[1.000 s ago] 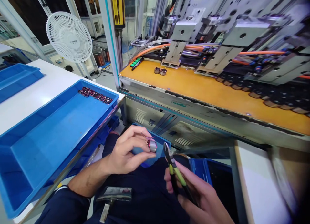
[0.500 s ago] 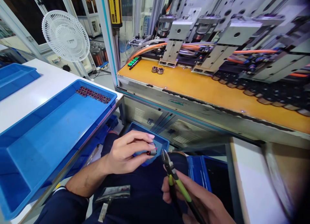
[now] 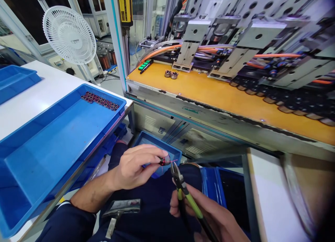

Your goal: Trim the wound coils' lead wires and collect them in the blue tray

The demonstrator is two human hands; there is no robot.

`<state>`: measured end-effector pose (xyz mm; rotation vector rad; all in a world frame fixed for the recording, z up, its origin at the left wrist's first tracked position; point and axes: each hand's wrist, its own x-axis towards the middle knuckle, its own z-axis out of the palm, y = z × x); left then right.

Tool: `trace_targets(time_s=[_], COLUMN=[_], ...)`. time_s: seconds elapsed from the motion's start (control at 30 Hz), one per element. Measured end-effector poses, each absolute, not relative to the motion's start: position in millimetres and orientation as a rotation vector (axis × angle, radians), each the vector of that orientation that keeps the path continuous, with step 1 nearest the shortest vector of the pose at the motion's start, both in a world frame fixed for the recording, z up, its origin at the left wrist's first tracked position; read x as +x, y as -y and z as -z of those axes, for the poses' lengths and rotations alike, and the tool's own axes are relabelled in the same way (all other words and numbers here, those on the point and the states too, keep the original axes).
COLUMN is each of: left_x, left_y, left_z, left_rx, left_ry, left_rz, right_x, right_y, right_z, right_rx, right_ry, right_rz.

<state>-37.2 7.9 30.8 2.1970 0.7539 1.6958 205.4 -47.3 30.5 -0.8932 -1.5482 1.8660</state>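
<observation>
Between the thumb and fingers of my left hand is a small round wound coil, dark with red winding. A thin pinkish-red wire sticks out from it to the right. My right hand is wrapped round diagonal cutters with yellow-green and black handles. Their jaws point up and stand slightly apart, with the tips close to the wire; whether they touch it I cannot tell. Below the coil lies a small blue bin, partly hidden by my left hand.
On the left table, a large blue tray holds rows of small coils. Two metal rings sit on the orange machine bench, beneath metal fixtures. A white fan stands behind the table.
The coil has turned in my left fingers, and its wire now shows pointing right. The cutters have shifted slightly left, nearer to the coil.
</observation>
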Motion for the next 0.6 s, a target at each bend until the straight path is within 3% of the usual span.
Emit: trace_targets(time_s=[0.6], left_x=[-38.1], left_y=[-5.4], left_z=[-30.7], left_rx=[2.147], left_ry=[-0.735], left_rz=[-1.718], right_x=[206.0], right_y=[46.3], right_z=[-27.4], right_rx=[-0.932], right_ry=[1.534], right_rz=[-1.935])
